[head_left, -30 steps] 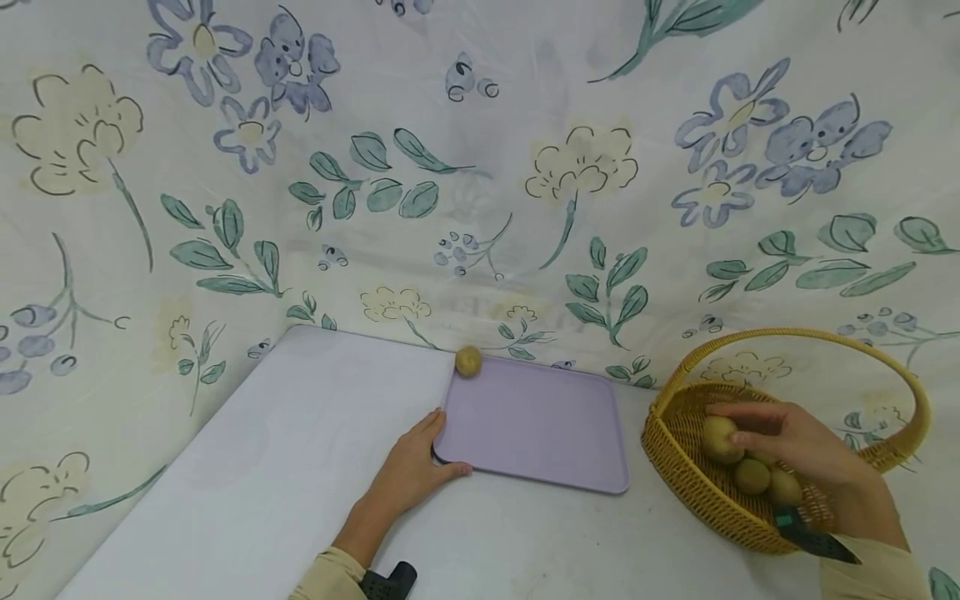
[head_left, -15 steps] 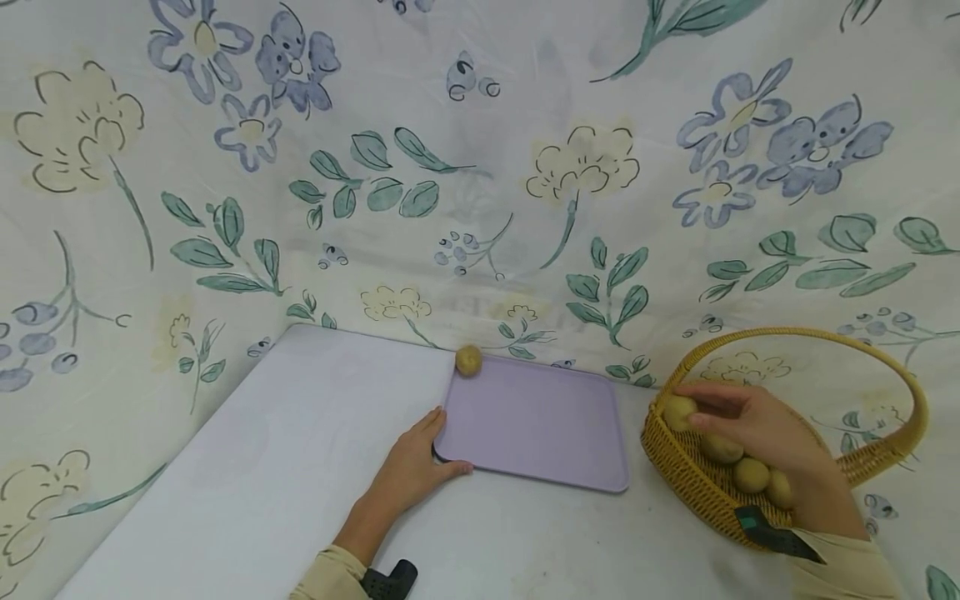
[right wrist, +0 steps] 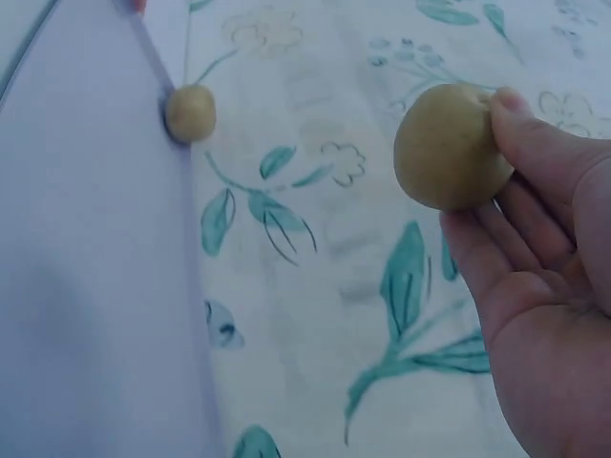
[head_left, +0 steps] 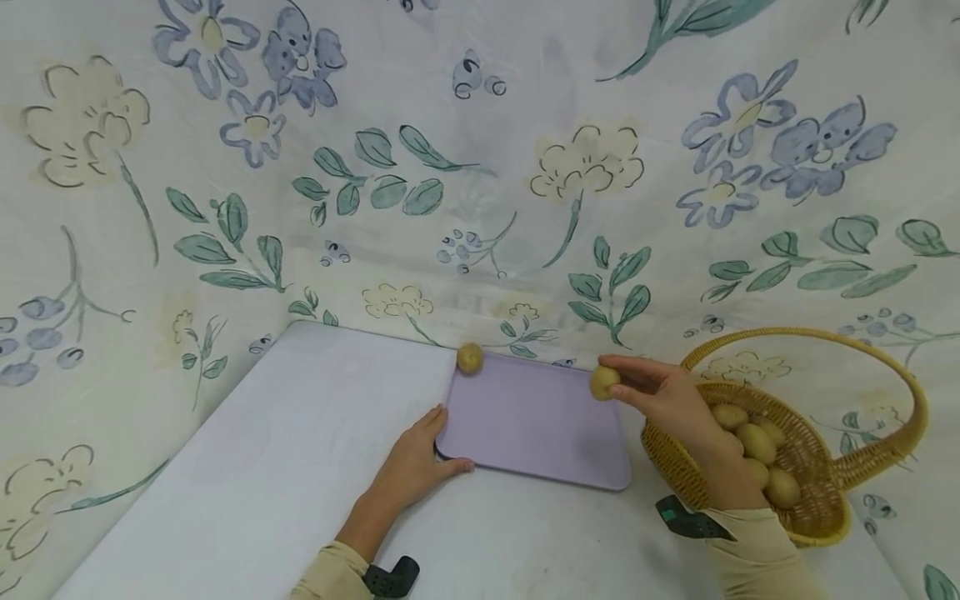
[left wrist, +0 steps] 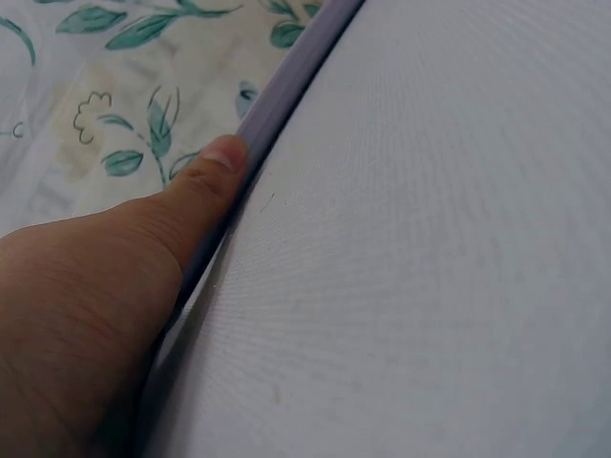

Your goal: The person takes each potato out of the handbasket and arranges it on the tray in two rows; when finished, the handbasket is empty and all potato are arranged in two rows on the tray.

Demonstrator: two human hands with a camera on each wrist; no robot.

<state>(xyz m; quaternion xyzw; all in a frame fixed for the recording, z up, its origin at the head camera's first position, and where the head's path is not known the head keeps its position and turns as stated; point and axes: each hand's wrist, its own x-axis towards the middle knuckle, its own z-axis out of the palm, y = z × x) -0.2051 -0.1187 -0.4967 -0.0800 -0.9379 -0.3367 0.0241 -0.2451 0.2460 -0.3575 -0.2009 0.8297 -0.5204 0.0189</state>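
Filling the background: a white fabric sheet [head_left: 480,192] printed with blue and yellow flowers and green leaves.
Work surface: a flat white tabletop [head_left: 262,467].
Right side: a yellow-brown woven basket [head_left: 671,458] with an arched handle, containing several tan rounded potatoes [head_left: 756,444].
Middle: a shallow lilac rectangular tray [head_left: 532,425], long axis running left to right, just beside the basket.
Right hand [head_left: 667,404]: thumb and fingertips nearly together, pinching the tan held potato [head_left: 603,383].
Left hand [head_left: 412,458]: spread around the tray's near left corner, fingers along the left edge, thumb on the near edge; no potato in it.
Held potato: at the right hand's fingertips, left of the palm, roundish without a clear long axis; it appears over the tray's far right corner, height unclear.
Tan corner potato [head_left: 470,359]: at the tray's far left corner, well left of the right hand's grip.
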